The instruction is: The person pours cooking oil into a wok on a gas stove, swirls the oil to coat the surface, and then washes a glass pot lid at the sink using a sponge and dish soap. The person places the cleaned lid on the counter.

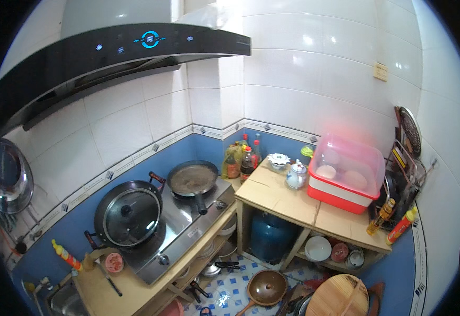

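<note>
Neither of my hands is in view. Before me a stainless steel two-burner gas stove (pixel 182 233) stands on a tan counter. A black wok with a glass lid (pixel 129 215) covers its left burner, and a frying pan (pixel 192 178) sits on the right one, its handle towards the stove's front. Left of the stove, a small pink bowl (pixel 114 263) with reddish contents stands beside a dark-handled utensil (pixel 111 281). A yellow-and-red squeeze bottle (pixel 66 254) is near the wall. Bottles of sauce (pixel 247 164) are grouped in the corner.
A red-and-white bin with a clear pink lid (pixel 344 177), a blue-and-white jar (pixel 296 175) and bottles are on the right counter. Under it are a blue gas cylinder (pixel 273 237) and bowls. A brown ladle-shaped pan (pixel 267 287) and wooden lid (pixel 337 298) lie low. A range hood (pixel 135 47) overhangs the stove.
</note>
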Tool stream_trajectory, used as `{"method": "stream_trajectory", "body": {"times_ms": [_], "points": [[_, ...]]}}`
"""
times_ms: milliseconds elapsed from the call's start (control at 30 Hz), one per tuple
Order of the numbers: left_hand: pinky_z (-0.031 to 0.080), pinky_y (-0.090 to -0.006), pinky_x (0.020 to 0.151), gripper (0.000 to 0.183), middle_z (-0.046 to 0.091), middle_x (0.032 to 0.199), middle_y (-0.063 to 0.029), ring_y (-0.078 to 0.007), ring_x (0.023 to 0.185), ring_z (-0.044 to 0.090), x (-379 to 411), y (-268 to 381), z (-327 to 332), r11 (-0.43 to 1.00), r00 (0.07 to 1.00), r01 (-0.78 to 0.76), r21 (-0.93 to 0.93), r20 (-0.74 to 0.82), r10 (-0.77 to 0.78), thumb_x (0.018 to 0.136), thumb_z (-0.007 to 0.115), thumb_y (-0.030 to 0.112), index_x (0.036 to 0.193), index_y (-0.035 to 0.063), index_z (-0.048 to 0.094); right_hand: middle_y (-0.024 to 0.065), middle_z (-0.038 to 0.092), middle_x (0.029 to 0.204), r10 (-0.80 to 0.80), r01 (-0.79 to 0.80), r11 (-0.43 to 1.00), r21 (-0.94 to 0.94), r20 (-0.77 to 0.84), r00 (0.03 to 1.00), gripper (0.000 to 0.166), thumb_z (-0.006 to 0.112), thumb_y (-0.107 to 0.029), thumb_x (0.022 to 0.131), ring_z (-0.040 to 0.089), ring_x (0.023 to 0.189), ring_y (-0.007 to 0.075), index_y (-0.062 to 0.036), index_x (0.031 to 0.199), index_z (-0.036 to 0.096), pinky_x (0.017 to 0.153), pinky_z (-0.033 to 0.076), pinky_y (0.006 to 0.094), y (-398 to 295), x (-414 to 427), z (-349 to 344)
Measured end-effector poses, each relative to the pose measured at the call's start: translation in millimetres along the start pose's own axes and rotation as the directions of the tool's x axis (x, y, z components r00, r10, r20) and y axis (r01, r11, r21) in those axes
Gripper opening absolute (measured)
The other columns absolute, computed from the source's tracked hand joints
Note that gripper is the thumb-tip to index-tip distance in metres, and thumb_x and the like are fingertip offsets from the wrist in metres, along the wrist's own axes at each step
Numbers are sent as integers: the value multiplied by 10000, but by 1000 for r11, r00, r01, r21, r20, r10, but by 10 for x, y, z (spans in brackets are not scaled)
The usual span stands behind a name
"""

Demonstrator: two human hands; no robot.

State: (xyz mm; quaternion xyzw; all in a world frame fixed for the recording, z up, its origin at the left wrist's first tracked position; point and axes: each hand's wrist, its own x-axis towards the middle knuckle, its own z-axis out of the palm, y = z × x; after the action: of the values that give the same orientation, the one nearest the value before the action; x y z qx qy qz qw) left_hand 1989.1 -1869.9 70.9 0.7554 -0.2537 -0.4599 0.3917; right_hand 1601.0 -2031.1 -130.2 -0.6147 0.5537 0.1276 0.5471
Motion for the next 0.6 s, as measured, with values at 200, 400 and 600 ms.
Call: {"method": "stream_trajectory", "body": {"times_ms": [200,400,600], "points": [[429,-255,566,306,544,733,-50,-142,683,511,386,208,-802,992,998,-39,-119,-49,34,830,505,281,1003,30,536,141,567,588,-609,617,779,-112,-371,701,340,364,-213,843,519,477,260,6,696,579,468,427,361,-1897,817,-90],[428,-252,564,308,543,731,-49,-138,683,511,734,511,-1542,988,998,-16,-152,-54,8,832,501,282,1009,32,534,182,370,1219,-515,72,576,814,294,805,433,463,-110,845,479,1014,364,-15,1221,269,801,439,509,-5039,1020,-236],[427,-249,561,310,542,730,-48,-134,682,511,869,716,-1795,967,995,81,-243,-44,-95,835,498,283,1015,33,531,152,552,962,-453,-42,773,633,597,661,307,564,-231,802,565,874,295,-8,997,482,741,489,428,-6708,1673,49]]}}
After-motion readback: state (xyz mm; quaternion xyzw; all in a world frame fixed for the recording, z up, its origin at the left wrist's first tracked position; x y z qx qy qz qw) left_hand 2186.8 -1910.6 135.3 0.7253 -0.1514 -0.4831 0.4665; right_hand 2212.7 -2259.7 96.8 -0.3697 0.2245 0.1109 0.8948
